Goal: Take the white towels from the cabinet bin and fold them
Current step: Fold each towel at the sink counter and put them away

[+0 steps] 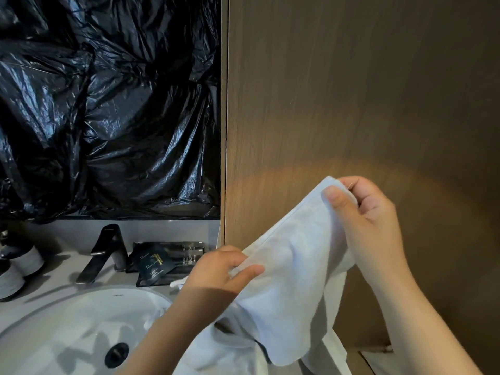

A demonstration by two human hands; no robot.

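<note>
Both hands held one white towel [292,280] up: the left hand [216,277] pinched its edge, the right hand [370,220] pinched its corner.

We can read nothing for certain. The dark packets [154,266] left of centre bear a gold emblem and pale print, too blurred; the sink [81,299] rim's tiny mark is illegible.
</note>
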